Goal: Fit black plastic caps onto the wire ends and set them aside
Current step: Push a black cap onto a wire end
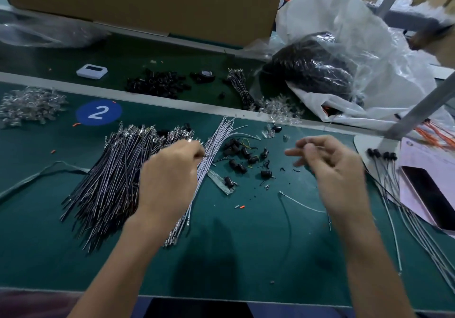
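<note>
Where the two forearms reach over the green mat [246, 244], the left hand [170, 172] pinches a thin dark wire [206, 155] between thumb and fingertips. It is above the pile of dark wires [110, 177], right at the bundle of pale wires [214, 143]. The right hand [337, 170] is blurred: its forefinger points left and the thumb lies against the other fingers, but I cannot tell whether it pinches anything. Between the hands and just beyond them, loose black caps [243, 155] are scattered on the mat. To the right, four capped wires [381, 154] lie with their caps on a white base plate [360, 143], near a phone [433, 194]. Farther off sit a blue disc marked 2 [99, 112] and a heap of clear parts [29, 106], then a heap of black caps [157, 84] on the far strip. At the back, a crumpled plastic bag [369, 47] holds a dark mass of black parts [312, 71]. A cardboard box [147, 2] stands to the left of the bag, its inside hidden.
</note>
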Motion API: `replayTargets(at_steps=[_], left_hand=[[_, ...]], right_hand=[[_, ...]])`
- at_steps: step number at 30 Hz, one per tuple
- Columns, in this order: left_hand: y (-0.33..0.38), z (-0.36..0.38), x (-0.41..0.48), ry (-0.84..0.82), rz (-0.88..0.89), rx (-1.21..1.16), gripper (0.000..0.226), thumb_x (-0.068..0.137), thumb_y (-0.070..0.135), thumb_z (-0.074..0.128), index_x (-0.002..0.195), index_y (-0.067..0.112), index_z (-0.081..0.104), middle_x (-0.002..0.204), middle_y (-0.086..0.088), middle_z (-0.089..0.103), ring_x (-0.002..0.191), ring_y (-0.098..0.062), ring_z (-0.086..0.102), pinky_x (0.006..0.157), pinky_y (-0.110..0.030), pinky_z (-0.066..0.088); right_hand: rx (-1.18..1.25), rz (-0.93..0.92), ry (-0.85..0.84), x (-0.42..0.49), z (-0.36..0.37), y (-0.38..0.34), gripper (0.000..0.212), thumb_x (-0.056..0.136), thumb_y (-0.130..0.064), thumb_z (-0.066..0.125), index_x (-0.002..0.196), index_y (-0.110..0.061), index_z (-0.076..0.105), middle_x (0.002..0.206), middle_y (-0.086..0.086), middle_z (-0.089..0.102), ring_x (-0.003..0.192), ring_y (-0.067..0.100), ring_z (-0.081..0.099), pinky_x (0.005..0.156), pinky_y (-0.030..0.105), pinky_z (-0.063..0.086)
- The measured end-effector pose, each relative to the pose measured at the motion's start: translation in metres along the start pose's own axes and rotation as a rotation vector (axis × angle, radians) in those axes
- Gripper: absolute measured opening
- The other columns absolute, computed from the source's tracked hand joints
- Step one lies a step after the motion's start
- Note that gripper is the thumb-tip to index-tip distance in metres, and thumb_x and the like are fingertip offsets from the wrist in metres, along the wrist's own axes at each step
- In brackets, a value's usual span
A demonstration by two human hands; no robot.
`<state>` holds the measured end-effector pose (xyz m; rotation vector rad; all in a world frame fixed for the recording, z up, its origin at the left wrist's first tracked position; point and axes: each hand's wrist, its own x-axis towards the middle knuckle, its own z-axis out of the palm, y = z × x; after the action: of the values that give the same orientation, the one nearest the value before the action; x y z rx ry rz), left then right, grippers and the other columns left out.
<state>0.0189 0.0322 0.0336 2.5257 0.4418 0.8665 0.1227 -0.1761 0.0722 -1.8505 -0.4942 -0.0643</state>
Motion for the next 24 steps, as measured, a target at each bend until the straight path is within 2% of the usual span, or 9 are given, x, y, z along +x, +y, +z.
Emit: replayTargets(at_steps=[2,4,5,8,12,16,19,22,24], left_hand=[[0.013,0.007,-0.003,-0.054,0.126,-0.062,0.013,0.082,-0.001,0.073,0.089,0.009,0.073,0.086,-0.001,0.073,0.069,-0.023,0.067,0.062,-0.038,0.056],[0.023,0.013,-0.005,-0.091,0.210,-0.151,0.012,0.082,-0.002,0.072,0.089,0.007,0.073,0.087,-0.002,0.071,0.074,-0.025,0.067,0.064,-0.042,0.056],[0.027,0.016,-0.006,-0.084,0.238,-0.193,0.010,0.083,-0.002,0.071,0.089,0.006,0.073,0.088,-0.002,0.071,0.075,-0.025,0.066,0.065,-0.042,0.055],[0.034,0.024,-0.009,-0.012,0.246,-0.310,0.009,0.085,0.001,0.067,0.089,0.005,0.073,0.087,-0.002,0.070,0.076,-0.020,0.066,0.069,-0.038,0.054],[0.040,0.033,-0.015,0.003,-0.095,-0.681,0.038,0.080,-0.003,0.075,0.111,0.017,0.066,0.106,0.006,0.071,0.085,-0.003,0.070,0.078,-0.017,0.054],[0.048,0.037,-0.016,0.042,-0.460,-1.111,0.048,0.080,-0.001,0.075,0.113,0.028,0.055,0.121,0.009,0.065,0.080,-0.016,0.075,0.072,-0.019,0.056],[0.052,0.041,-0.014,0.074,-0.601,-1.299,0.043,0.079,-0.003,0.074,0.112,0.019,0.057,0.114,0.001,0.070,0.081,-0.022,0.075,0.068,-0.022,0.057],[0.051,0.043,-0.014,0.071,-0.685,-1.401,0.038,0.080,-0.004,0.072,0.113,0.010,0.059,0.106,-0.004,0.074,0.084,-0.019,0.074,0.066,-0.022,0.057],[0.049,0.043,-0.013,0.074,-0.693,-1.416,0.039,0.079,-0.001,0.073,0.113,0.008,0.059,0.104,-0.004,0.075,0.085,-0.016,0.074,0.067,-0.022,0.057]], right_hand=[[-0.158,-0.125,-0.037,-0.006,0.023,0.001,0.016,0.096,-0.007,0.057,0.094,-0.019,0.067,0.085,-0.013,0.073,0.073,-0.003,0.066,0.066,0.009,0.048],[-0.307,-0.204,-0.085,-0.012,0.041,0.004,0.014,0.095,-0.009,0.059,0.098,-0.018,0.069,0.088,-0.012,0.072,0.083,0.006,0.067,0.078,0.023,0.053],[-0.320,-0.208,-0.116,-0.015,0.047,0.005,0.014,0.095,-0.010,0.059,0.097,-0.019,0.069,0.087,-0.011,0.072,0.085,0.011,0.068,0.080,0.029,0.054],[-0.114,-0.086,-0.196,-0.024,0.058,0.009,0.024,0.096,-0.006,0.056,0.087,-0.027,0.064,0.075,-0.014,0.072,0.074,0.004,0.069,0.072,0.019,0.053],[-0.042,0.018,-0.131,-0.032,0.057,0.019,0.023,0.097,-0.008,0.056,0.085,-0.024,0.067,0.068,-0.009,0.070,0.054,0.009,0.057,0.056,0.028,0.050],[-0.017,0.062,-0.106,-0.038,0.053,0.023,0.024,0.097,-0.009,0.056,0.087,-0.026,0.069,0.069,-0.010,0.071,0.051,0.003,0.049,0.053,0.026,0.042],[0.000,0.077,-0.107,-0.041,0.051,0.023,0.024,0.097,-0.008,0.056,0.087,-0.024,0.070,0.072,-0.008,0.073,0.055,0.003,0.053,0.058,0.025,0.045],[0.007,0.084,-0.109,-0.042,0.049,0.024,0.023,0.096,-0.008,0.058,0.086,-0.025,0.071,0.075,-0.005,0.073,0.060,0.017,0.057,0.063,0.036,0.050],[-0.003,0.081,-0.118,-0.042,0.048,0.023,0.023,0.094,-0.008,0.060,0.084,-0.026,0.071,0.075,-0.004,0.073,0.061,0.013,0.058,0.066,0.037,0.052]])
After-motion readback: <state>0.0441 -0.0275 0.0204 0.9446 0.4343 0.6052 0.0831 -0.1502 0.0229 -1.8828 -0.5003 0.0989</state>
